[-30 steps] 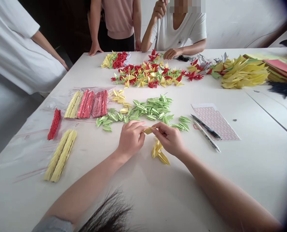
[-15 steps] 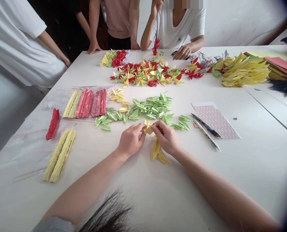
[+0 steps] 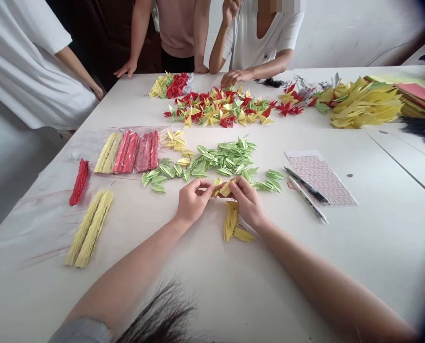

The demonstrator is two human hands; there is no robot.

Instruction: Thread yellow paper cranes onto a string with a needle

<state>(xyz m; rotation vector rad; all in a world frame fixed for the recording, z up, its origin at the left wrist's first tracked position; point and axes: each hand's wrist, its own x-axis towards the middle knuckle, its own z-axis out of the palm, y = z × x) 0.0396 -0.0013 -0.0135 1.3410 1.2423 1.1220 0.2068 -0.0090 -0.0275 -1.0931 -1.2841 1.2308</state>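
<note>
A small folded yellow paper piece (image 3: 225,189) is held up over the table between my two hands. My left hand (image 3: 194,200) pinches its left side with thumb and fingertips. On its right side, the thumb and fingers of my right hand (image 3: 247,202) are closed. Below my right hand lie several folded yellow papers (image 3: 231,223) on the white table (image 3: 212,281). Just beyond both hands spreads a pile of folded green papers (image 3: 227,159), with a few yellow folded papers (image 3: 175,140) at its left.
Bagged red and yellow paper bundles (image 3: 126,152) lie left, near a yellow bundle (image 3: 89,228) and a red bundle (image 3: 79,182). Right are a sticker sheet (image 3: 319,176) and pens (image 3: 307,186). Paper cranes (image 3: 219,107) lie farther back, before a seated person (image 3: 258,43). Other people stand behind.
My fingers have shifted on the yellow paper piece, my right hand's grip turning it slightly. Across the table, the seated person's hand has moved left to the paper cranes.
</note>
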